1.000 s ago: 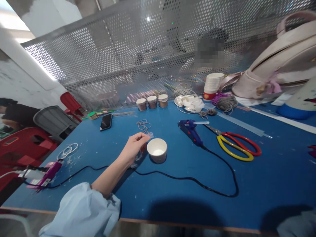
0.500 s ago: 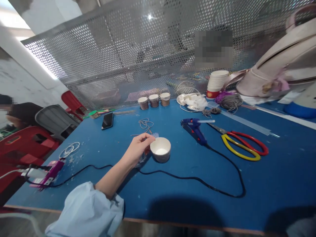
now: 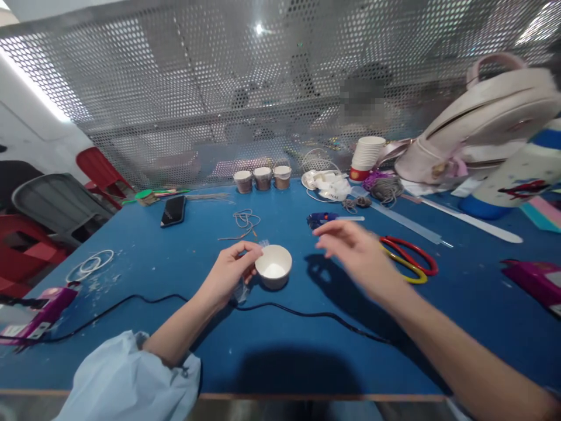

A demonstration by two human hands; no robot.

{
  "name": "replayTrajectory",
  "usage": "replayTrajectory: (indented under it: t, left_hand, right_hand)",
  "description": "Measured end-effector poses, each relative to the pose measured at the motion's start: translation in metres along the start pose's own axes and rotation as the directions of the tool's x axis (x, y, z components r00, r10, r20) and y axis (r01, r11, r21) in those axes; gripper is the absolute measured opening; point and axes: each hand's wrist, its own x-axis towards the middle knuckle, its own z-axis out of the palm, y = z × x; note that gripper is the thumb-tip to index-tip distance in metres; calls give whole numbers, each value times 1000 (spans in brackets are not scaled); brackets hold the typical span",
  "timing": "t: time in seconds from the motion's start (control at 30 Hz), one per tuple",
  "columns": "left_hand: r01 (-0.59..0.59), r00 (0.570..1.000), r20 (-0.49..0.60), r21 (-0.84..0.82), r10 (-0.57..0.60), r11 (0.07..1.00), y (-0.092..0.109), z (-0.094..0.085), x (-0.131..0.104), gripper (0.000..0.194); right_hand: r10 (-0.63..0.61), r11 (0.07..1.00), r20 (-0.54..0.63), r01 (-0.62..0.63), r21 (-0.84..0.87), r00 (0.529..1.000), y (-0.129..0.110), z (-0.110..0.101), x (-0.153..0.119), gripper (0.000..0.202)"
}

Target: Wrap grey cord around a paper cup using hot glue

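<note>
A small paper cup (image 3: 274, 266), white inside with a greyish outer side, stands upright near the middle of the blue table. My left hand (image 3: 232, 269) pinches it at the left rim, thumb on top; the other fingers are partly hidden. Crumpled clear plastic (image 3: 240, 292) lies under that hand. Over the table to the right, my right hand (image 3: 357, 248) is in the air, fingers apart and holding nothing. It covers most of a blue glue gun (image 3: 322, 219) with a clear glue stick. Beside it, scissors (image 3: 421, 257) with red and yellow handles are partly hidden.
Three wrapped cups (image 3: 262, 179) line the back by a perforated metal screen (image 3: 197, 105). A black cord (image 3: 307, 314) crosses in front. Further right are stacked paper cups (image 3: 367, 158), yarn (image 3: 385, 188), a bottle (image 3: 517, 181) and a bag (image 3: 473, 123). A phone (image 3: 173, 210) lies back left.
My right hand has come in from the right, over the glue gun and scissors. The view has swung right. My left hand stays at the paper cup.
</note>
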Motion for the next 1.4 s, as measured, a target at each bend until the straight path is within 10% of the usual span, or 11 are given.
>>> replayTrajectory:
  t: [0.23, 0.67, 0.8, 1.0, 1.4]
  left_hand:
    - [-18, 999, 37, -11, 19, 1000, 0, 4, -7, 19]
    - [34, 997, 64, -34, -32, 999, 5, 7, -16, 21]
    - [-20, 998, 59, 56, 17, 998, 7, 6, -13, 21]
    - [-103, 989, 125, 157, 83, 982, 13, 10, -9, 24]
    - [4, 996, 81, 237, -24, 971, 9, 16, 3, 26]
  right_hand:
    - [69, 996, 144, -77, 54, 987, 0, 48, -2, 30]
    - [-34, 969, 191, 79, -234, 981, -21, 24, -4, 15]
    - [-53, 987, 113, 69, -144, 992, -25, 23, 8, 15]
    - [55, 924, 355, -182, 336, 933, -25, 38, 24, 24]
    - [38, 994, 182, -57, 98, 983, -20, 38, 20, 7]
